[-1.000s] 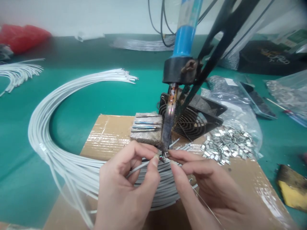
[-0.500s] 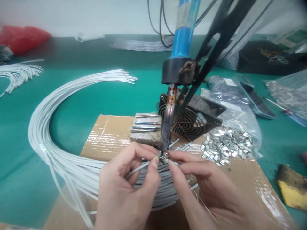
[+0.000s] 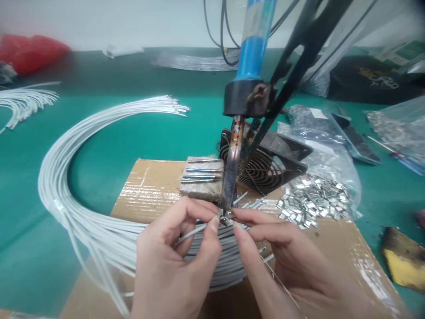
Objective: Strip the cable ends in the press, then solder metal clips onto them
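My left hand (image 3: 179, 261) pinches a white cable (image 3: 190, 233) between thumb and forefinger, its end just under the tip of a soldering iron (image 3: 229, 186). Facing it, my right hand (image 3: 285, 252) is closed in a pinch at the same spot, with a thin solder wire (image 3: 282, 283) trailing down past its palm. A tiny shiny metal piece (image 3: 228, 214) sits between the two sets of fingertips. The fingers partly hide the joint, so contact with the iron's tip is hard to make out. Beneath the hands lie several grey-white cables (image 3: 229, 270).
A black fan (image 3: 265, 168) stands behind the iron, beside a block (image 3: 201, 188) carrying several metal rods. Small metal clips (image 3: 315, 201) lie heaped at right on cardboard (image 3: 142, 186). A curved white cable bundle (image 3: 55, 164) occupies the left. A yellow sponge (image 3: 405, 266) is far right.
Both hands stay at the iron's tip with almost no movement. The whole view has shifted very slightly.
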A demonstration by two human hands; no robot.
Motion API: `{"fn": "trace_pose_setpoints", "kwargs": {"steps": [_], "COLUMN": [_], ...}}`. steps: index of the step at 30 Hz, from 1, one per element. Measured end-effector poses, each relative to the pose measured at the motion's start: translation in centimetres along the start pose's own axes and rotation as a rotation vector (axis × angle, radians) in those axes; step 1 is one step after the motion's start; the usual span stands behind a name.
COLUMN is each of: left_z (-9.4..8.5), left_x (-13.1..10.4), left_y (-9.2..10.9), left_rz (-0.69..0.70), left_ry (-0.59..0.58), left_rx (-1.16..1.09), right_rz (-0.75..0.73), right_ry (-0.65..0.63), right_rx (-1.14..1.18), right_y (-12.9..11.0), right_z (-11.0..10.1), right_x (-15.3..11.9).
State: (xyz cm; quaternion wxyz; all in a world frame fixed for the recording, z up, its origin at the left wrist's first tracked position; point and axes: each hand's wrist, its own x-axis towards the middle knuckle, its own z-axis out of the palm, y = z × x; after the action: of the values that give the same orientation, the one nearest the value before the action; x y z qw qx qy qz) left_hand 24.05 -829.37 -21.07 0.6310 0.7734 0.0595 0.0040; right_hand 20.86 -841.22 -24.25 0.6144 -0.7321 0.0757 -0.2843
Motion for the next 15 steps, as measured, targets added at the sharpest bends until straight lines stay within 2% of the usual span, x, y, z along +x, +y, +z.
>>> {"fn": "trace_pose_setpoints", "kwargs": {"steps": [3,6,12,15], "left_z": [-0.01,0.1,-0.3,-0.15], "left_x": [0.17,0.07,0.08,0.11], "left_y": [0.04,0.23,0.01,0.19], "left_rz": [-0.017,-0.044,-0.001,-0.022], "left_ry": [-0.014,0.033,-0.033,0.022], "left_rx": [0.008,-0.013,0.013,-0.003], "right_rz": [0.023,0.043,0.052,0.053], "right_ry": [0.009,0.005,-0.008,-0.005], "right_rx": [-0.008,-0.018,-0.005,0.0], "right_y": [-0.17,-0.35,-0.72,-0.78], "right_z": [0.16,0.13,-0.06,-0.02], "right_x": [0.06,0.06,0.27,0.33]}}
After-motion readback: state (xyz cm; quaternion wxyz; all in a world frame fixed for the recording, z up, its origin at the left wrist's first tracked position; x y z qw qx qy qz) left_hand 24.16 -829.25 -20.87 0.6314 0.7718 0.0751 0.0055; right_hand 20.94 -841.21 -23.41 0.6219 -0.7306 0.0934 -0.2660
